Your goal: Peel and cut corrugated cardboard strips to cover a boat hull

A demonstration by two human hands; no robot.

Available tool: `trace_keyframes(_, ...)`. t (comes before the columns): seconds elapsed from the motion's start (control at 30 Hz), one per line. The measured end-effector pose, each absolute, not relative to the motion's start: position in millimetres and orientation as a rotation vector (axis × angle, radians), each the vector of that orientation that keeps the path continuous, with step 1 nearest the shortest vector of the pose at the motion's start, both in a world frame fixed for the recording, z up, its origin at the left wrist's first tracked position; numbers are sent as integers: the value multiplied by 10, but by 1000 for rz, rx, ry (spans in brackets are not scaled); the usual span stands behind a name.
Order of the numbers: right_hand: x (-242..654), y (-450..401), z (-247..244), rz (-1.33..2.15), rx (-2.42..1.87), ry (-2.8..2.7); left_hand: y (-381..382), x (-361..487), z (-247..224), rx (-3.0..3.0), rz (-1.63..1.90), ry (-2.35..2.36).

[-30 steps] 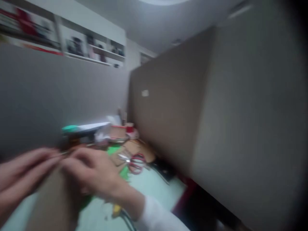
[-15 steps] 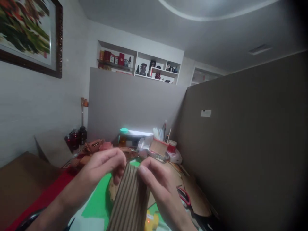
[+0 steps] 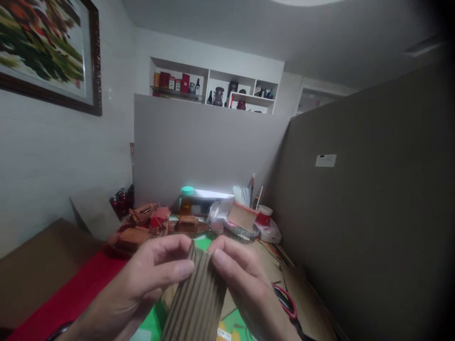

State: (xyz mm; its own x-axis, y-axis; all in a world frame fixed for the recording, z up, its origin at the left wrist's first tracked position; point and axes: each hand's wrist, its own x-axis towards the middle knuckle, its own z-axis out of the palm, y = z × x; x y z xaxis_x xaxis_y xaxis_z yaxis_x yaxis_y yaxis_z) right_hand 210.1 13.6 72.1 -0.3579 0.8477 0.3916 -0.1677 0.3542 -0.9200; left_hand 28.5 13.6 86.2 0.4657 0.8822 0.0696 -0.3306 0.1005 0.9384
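Observation:
A strip of brown corrugated cardboard (image 3: 197, 298) with lengthwise ridges stands between my hands, its narrow end pointing away from me. My left hand (image 3: 152, 274) pinches the far left corner between thumb and fingers. At the far right corner, my right hand (image 3: 245, 279) grips the edge, thumb on the near side. Below the strip, part of a green sheet (image 3: 156, 315) shows, along with a yellow object (image 3: 225, 331) that is mostly hidden.
Red-handled scissors (image 3: 289, 303) lie at the right near cardboard pieces (image 3: 302, 293). Small brown wooden models (image 3: 133, 237) stand at the back left. Behind are a red-and-white tub (image 3: 263, 215) and a green-capped bottle (image 3: 186, 201). Grey partitions (image 3: 209, 147) rise beyond.
My left hand's thumb and fingers have closed on the strip's left corner, where they were loosely curled beside it. My right hand keeps its grip. The view has shifted slightly.

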Motion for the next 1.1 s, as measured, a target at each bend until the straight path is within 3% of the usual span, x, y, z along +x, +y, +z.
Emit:
trace_keyframes(0.27,2210,145,787,1065,-759,-1527,171,302,850,1225,1045,743)
trace_keyframes(0.5,2286,246,773,805,-926,-1360,367,267,782,1633,837,767)
trace_keyframes(0.83,2342,157,854,682,-968,-1673,359,182,827,1879,730,803)
trace_keyframes(1.1,2404,144,839,385,-1008,-1447,444,106,803,1791,874,841)
